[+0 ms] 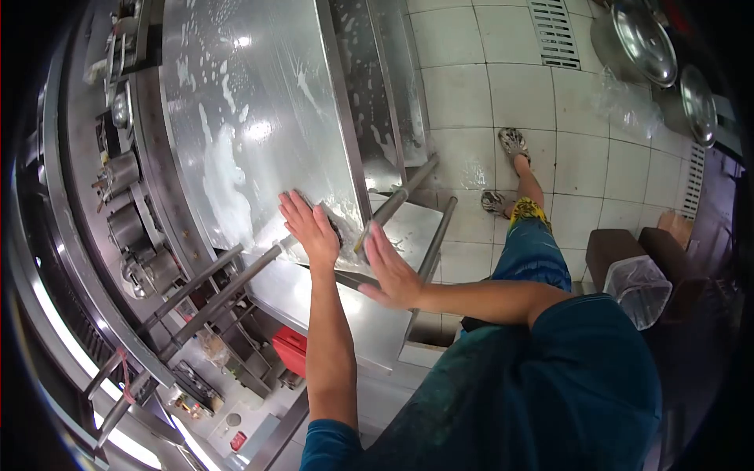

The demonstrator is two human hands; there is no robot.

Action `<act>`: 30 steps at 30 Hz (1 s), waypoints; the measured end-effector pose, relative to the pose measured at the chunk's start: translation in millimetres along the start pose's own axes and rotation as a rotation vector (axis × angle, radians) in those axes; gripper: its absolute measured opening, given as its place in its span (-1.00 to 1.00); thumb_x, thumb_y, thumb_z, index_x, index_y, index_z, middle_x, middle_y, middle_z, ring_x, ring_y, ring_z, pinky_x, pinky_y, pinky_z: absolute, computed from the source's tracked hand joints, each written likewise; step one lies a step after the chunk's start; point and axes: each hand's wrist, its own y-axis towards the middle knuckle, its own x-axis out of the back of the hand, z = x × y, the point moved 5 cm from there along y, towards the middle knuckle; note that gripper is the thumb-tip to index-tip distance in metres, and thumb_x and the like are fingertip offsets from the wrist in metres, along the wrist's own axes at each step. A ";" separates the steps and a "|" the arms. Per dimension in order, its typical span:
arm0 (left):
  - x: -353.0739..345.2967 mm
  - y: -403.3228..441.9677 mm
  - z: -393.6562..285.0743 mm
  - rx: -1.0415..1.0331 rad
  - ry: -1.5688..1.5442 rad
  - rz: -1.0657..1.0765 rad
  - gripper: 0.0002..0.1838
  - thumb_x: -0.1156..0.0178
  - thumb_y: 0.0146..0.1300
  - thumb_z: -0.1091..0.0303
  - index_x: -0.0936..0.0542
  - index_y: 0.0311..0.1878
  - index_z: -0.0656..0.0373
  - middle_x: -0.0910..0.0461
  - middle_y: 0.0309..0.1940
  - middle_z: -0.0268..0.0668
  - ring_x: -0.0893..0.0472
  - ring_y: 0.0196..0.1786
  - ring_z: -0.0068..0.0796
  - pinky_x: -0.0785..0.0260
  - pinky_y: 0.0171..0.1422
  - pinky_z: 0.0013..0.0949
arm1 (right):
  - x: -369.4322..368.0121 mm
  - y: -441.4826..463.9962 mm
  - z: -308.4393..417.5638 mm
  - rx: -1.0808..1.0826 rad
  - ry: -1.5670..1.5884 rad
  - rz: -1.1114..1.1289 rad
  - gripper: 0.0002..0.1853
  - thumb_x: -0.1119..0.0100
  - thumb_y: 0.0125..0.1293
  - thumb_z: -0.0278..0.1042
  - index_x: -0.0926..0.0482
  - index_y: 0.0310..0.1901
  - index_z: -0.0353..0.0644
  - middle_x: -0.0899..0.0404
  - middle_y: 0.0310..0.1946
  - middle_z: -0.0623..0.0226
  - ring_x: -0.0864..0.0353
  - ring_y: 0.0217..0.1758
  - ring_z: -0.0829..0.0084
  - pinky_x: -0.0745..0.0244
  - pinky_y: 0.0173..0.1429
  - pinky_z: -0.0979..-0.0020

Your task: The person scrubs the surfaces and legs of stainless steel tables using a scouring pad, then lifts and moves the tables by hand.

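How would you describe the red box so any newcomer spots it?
Start at the foam-streaked steel table. Below it in view, just left of the person's left forearm, sits the red box. It looks larger than the red item lower down.

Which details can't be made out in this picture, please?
All in the head view:
- Most of the dark item at the left hand: hidden by that hand.
- Whatever lies behind the right hand: its fingers and palm cover it, so its grip is unclear.
- Inside the red box: hidden by its outer side.
- The far end of the wet steel surface: cut off by the top edge.
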 end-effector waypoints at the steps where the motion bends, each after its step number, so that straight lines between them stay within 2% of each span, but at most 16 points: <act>1: -2.0 -0.7 0.4 0.003 0.010 0.004 -0.35 0.29 0.52 0.06 0.05 0.55 0.17 0.21 0.56 0.02 0.23 0.58 0.17 0.37 0.53 0.25 | 2.1 1.0 1.7 0.039 -0.034 0.012 0.03 -0.21 0.25 -0.08 0.23 0.43 -0.58 0.37 0.47 -0.43 0.36 0.57 -0.30 0.31 0.59 -0.02; 4: -3.8 -2.5 3.2 0.000 0.025 -0.011 -0.37 0.31 0.54 0.06 0.05 0.55 0.16 0.20 0.57 -0.02 0.22 0.59 0.13 0.37 0.55 0.19 | 25.8 98.0 -32.9 0.068 0.010 -0.269 0.02 -0.21 0.24 -0.13 0.25 0.45 -0.51 0.36 0.49 -0.34 0.35 0.58 -0.23 0.29 0.60 0.03; 7: -2.7 -3.3 -1.9 -0.018 0.018 -0.038 -0.37 0.32 0.54 0.06 0.04 0.55 0.16 0.19 0.57 -0.02 0.21 0.58 0.13 0.36 0.55 0.18 | 83.4 225.2 -49.9 0.089 -0.050 -0.367 -0.02 -0.20 0.26 -0.11 0.20 0.46 -0.48 0.32 0.50 -0.31 0.29 0.58 -0.21 0.24 0.60 0.09; 11: 0.1 1.2 -6.0 -0.024 0.024 -0.044 -0.37 0.34 0.54 0.06 0.04 0.55 0.17 0.18 0.57 0.00 0.20 0.58 0.13 0.36 0.55 0.19 | 89.6 260.0 -54.8 0.038 -0.021 -0.456 -0.02 -0.20 0.26 -0.08 0.18 0.47 -0.45 0.30 0.50 -0.29 0.29 0.57 -0.23 0.25 0.60 0.07; 13: -0.9 0.6 -4.7 -0.016 0.035 -0.033 -0.37 0.30 0.52 0.11 0.02 0.53 0.21 0.18 0.56 0.04 0.19 0.57 0.18 0.35 0.54 0.23 | 63.0 193.8 -44.1 0.181 -0.127 -0.420 -0.03 -0.18 0.28 -0.10 0.20 0.47 -0.44 0.31 0.51 -0.27 0.29 0.57 -0.23 0.26 0.60 0.04; 14: -1.4 1.4 -5.2 -0.020 0.033 -0.035 -0.37 0.30 0.52 0.11 0.02 0.53 0.21 0.18 0.56 0.04 0.19 0.57 0.18 0.35 0.54 0.23 | 50.6 149.6 -29.0 0.085 -0.017 -0.319 -0.03 -0.17 0.29 -0.12 0.23 0.48 -0.43 0.33 0.52 -0.24 0.31 0.58 -0.23 0.29 0.60 0.01; 16: 0.2 3.8 -4.7 -0.042 0.010 -0.031 -0.38 0.30 0.52 0.11 0.01 0.53 0.22 0.17 0.56 0.04 0.19 0.57 0.18 0.34 0.54 0.23 | 15.2 58.4 -10.8 0.000 0.018 -0.131 -0.01 -0.16 0.29 -0.12 0.25 0.45 -0.52 0.38 0.49 -0.37 0.37 0.56 -0.31 0.32 0.59 -0.04; 17: 0.4 4.6 -4.7 -0.038 0.019 -0.035 -0.37 0.29 0.51 0.12 0.01 0.53 0.22 0.16 0.56 0.04 0.19 0.57 0.18 0.34 0.54 0.23 | 7.0 16.1 0.3 -0.030 0.091 0.009 0.04 -0.21 0.25 -0.19 0.34 0.48 -0.44 0.45 0.49 -0.37 0.45 0.59 -0.22 0.36 0.59 -0.01; 19: 1.8 4.6 -6.2 -0.041 0.030 -0.032 -0.37 0.29 0.50 0.13 0.00 0.53 0.22 0.16 0.56 0.04 0.19 0.57 0.18 0.34 0.54 0.23 | 0.4 -14.8 7.2 -0.025 0.095 0.092 0.03 -0.20 0.25 -0.20 0.33 0.48 -0.44 0.45 0.48 -0.40 0.44 0.58 -0.23 0.35 0.60 0.03; 20: 1.2 6.0 -6.3 -0.040 0.031 -0.030 -0.37 0.28 0.50 0.13 0.00 0.53 0.22 0.15 0.55 0.04 0.19 0.57 0.18 0.34 0.54 0.22 | -3.5 -3.0 -1.0 -0.022 0.091 0.085 0.03 -0.20 0.25 -0.20 0.33 0.48 -0.44 0.45 0.48 -0.40 0.44 0.58 -0.23 0.35 0.60 0.03; 22: 3.3 4.8 -9.4 -0.031 0.030 -0.037 -0.37 0.28 0.49 0.13 -0.01 0.53 0.23 0.14 0.55 0.04 0.18 0.57 0.18 0.34 0.54 0.21 | 14.3 56.2 -14.0 0.010 0.018 -0.114 -0.02 -0.15 0.30 -0.15 0.28 0.44 -0.54 0.37 0.48 -0.39 0.36 0.56 -0.30 0.32 0.59 -0.02; 26: 5.3 8.8 -17.2 -0.016 0.019 -0.060 -0.37 0.30 0.50 0.11 -0.03 0.52 0.24 0.12 0.55 0.04 0.14 0.57 0.18 0.33 0.55 0.17 | 90.7 238.0 -51.2 0.171 -0.090 -0.338 -0.07 -0.13 0.33 -0.16 0.24 0.45 -0.51 0.32 0.50 -0.31 0.29 0.59 -0.18 0.24 0.60 0.10; 28: 6.7 9.5 -18.6 -0.020 0.021 -0.068 -0.37 0.32 0.51 0.10 -0.03 0.52 0.24 0.11 0.55 0.04 0.12 0.56 0.18 0.34 0.56 0.14 | 124.0 313.2 -67.8 -0.027 0.097 -0.334 -0.07 -0.13 0.33 -0.15 0.22 0.46 -0.48 0.30 0.50 -0.29 0.27 0.58 -0.17 0.22 0.60 0.10; 30: 6.6 13.3 -16.2 -0.004 0.022 -0.061 -0.37 0.31 0.50 0.11 -0.03 0.52 0.26 0.12 0.55 0.06 0.13 0.56 0.18 0.35 0.57 0.12 | 126.6 327.5 -69.0 -0.040 0.103 -0.368 -0.07 -0.14 0.32 -0.16 0.22 0.46 -0.47 0.28 0.50 -0.29 0.25 0.58 -0.17 0.20 0.60 0.10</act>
